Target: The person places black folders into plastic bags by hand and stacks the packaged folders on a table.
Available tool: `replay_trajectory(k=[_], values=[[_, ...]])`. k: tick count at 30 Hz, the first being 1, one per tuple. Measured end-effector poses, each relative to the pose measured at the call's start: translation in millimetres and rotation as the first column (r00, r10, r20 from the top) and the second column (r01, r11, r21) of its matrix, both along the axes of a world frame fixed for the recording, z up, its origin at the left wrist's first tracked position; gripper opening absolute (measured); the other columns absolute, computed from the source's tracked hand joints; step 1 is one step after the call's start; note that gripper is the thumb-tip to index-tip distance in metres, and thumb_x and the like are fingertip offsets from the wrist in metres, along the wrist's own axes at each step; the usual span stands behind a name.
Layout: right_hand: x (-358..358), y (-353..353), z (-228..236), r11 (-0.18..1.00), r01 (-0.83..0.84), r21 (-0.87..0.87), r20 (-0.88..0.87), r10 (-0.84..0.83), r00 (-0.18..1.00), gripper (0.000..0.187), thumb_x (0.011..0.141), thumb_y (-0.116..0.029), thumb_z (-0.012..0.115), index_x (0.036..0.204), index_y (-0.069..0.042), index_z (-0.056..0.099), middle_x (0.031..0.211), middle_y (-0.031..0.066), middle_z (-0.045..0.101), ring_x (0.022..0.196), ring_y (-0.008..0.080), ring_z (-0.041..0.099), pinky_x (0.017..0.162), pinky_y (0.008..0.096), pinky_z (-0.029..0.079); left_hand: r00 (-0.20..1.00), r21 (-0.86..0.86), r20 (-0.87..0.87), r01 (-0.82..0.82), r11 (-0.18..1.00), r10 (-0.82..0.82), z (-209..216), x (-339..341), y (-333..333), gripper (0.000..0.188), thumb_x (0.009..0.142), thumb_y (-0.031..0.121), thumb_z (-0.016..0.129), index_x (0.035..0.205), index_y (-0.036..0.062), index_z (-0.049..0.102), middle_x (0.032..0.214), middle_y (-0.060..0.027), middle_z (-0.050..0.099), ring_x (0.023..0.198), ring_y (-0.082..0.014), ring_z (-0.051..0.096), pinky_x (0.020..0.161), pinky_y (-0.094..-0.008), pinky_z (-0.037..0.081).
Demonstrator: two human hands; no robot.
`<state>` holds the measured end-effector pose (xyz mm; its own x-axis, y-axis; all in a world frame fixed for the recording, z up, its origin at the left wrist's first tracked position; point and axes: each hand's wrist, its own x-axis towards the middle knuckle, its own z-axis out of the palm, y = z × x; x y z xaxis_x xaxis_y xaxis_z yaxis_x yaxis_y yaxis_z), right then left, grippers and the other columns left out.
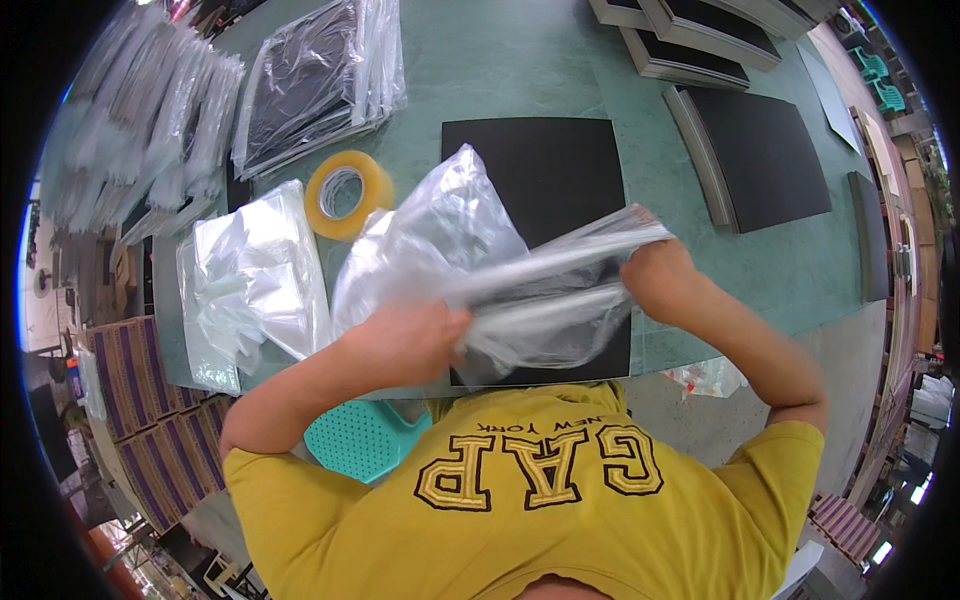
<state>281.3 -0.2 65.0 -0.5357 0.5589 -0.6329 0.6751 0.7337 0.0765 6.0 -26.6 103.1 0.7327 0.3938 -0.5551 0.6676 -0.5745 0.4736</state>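
A clear plastic bag [430, 235] is stretched between my two hands above a black sheet [555, 165] on the table. My right hand [660, 278] is closed on the bag's right end. On the other side, my left hand [415, 342], smeared by motion, is closed on the plastic, its fingertips partly hidden. Part of the bag puffs up beyond my left hand, while a loose fold hangs toward the table's near edge. The bag covers much of the black sheet's left and near part.
Left of the bag lie a roll of clear yellowish tape [347, 195] and a stack of clear bags [258, 275]. Bagged black sheets [320, 75] stand farther back. Black boards [765, 160] are stacked at right. A turquoise stool [365, 440] stands below the table's near edge.
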Motion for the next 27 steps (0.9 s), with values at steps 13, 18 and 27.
replay_trajectory(k=[13,18,27], values=[[19,73,-39,0.683,0.719,-0.129,-0.813,-0.489,0.318,0.027,0.063,0.003,0.056,0.089,-0.004,0.056,0.081,0.0122,0.059,0.079,0.0223,0.059,0.071,0.0323,0.045,0.147,-0.578,0.035,-0.804,0.14,0.988,-51,-76,48,0.02,0.072,0.02,0.063,0.084,0.0048,0.057,0.079,-0.0096,0.059,0.079,-0.0185,0.057,0.068,-0.0325,0.045],[-21,78,-68,0.819,0.572,-0.048,-0.784,-0.385,0.486,0.039,0.063,0.007,0.049,0.099,-0.006,0.056,0.095,0.0134,0.058,0.092,0.0321,0.055,0.08,0.0376,0.043,0.492,0.533,0.494,-0.823,0.197,0.717,-114,-90,103,0.036,0.061,0.0,0.058,0.096,0.0078,0.053,0.103,-0.011,0.054,0.088,-0.0278,0.056,0.073,-0.0377,0.046],[33,181,-122,0.762,0.648,0.018,-0.725,-0.436,0.533,0.036,0.067,0.004,0.045,0.1,-0.004,0.057,0.101,0.0161,0.053,0.093,0.0345,0.052,0.081,0.0407,0.041,0.598,0.32,0.478,-0.801,0.506,0.644,-162,-44,193,0.038,0.064,-0.001,0.047,0.101,0.0019,0.058,0.097,-0.02,0.057,0.092,-0.0341,0.054,0.082,-0.0381,0.042]])
